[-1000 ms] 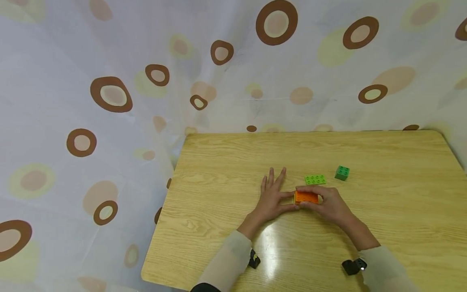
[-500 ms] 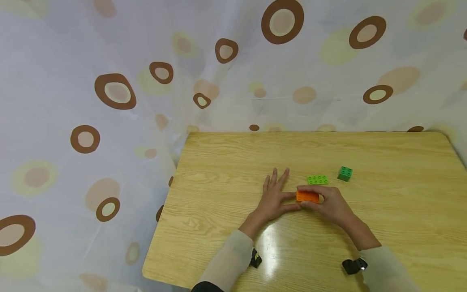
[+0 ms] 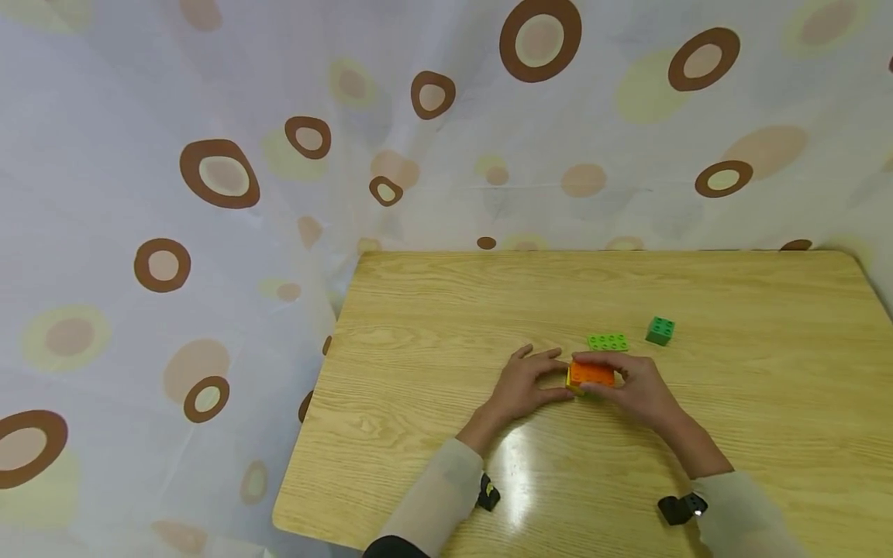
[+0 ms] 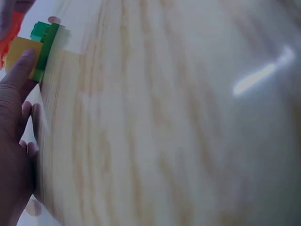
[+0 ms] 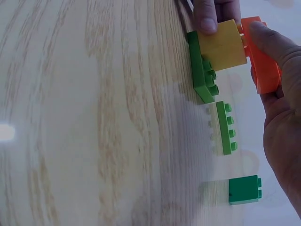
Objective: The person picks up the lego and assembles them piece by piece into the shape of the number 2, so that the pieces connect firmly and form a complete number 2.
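My right hand (image 3: 643, 390) pinches an orange toy brick (image 5: 260, 61) between thumb and fingers. The brick sits slightly tilted over a yellow brick (image 5: 225, 46), and yellow studs show in the gap between them. A green base brick (image 5: 199, 70) lies on the table under the yellow one, some of its studs bare beside it. From the left, my left hand (image 3: 519, 385) grips the yellow brick with thumb and index finger; its other fingers are bent near the tabletop. In the left wrist view a fingertip lies against the yellow brick's side (image 4: 22, 47).
Just behind the hands lies a flat lime-green brick (image 3: 608, 342) with two rows of studs. Farther right stands a small dark-green brick (image 3: 660, 331). The wooden table (image 3: 432, 302) meets a patterned curtain (image 3: 460, 155) at its back and left.
My left hand's outer fingers have drawn in from spread to bent. The orange brick has tilted slightly, showing more yellow beneath it. The other two bricks stay put on the table.
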`<state>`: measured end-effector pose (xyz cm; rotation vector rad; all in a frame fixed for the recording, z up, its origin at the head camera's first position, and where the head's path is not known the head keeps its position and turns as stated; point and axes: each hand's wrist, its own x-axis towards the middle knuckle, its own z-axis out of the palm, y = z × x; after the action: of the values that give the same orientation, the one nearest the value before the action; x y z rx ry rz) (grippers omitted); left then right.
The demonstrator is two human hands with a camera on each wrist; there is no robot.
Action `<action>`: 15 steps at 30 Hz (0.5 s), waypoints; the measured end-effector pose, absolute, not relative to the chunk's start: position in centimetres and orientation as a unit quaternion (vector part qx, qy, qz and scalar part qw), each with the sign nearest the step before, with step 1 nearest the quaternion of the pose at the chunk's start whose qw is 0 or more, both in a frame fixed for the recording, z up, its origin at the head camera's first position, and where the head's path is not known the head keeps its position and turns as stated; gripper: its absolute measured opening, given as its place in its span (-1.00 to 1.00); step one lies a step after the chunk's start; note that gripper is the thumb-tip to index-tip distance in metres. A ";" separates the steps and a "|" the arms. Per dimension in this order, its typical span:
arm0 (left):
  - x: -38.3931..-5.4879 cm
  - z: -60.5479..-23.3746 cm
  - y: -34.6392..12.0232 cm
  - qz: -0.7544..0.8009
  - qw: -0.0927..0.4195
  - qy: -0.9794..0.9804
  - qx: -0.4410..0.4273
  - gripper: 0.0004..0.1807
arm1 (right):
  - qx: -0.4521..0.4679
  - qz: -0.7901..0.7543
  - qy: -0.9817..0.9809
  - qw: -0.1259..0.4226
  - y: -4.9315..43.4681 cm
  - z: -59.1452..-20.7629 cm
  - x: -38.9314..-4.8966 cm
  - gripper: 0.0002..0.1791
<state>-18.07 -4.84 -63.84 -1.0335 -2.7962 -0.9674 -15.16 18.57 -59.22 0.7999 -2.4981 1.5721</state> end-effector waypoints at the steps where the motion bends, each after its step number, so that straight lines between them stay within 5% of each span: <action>1: -18.0 -63.9 -4.8 -0.314 0.000 -0.892 -0.325 -0.46 | 0.258 0.508 -0.821 0.039 18.5 -59.2 -15.1 -0.46; 15: -17.8 -63.8 -5.1 -0.404 -0.038 -0.873 -0.271 -0.47 | 0.248 0.464 -0.850 0.023 18.0 -58.6 -15.1 -0.46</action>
<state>-17.76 -5.07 -63.82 -0.8741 -2.8106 -1.2993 -15.11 18.01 -58.64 0.7696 -2.6324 1.4367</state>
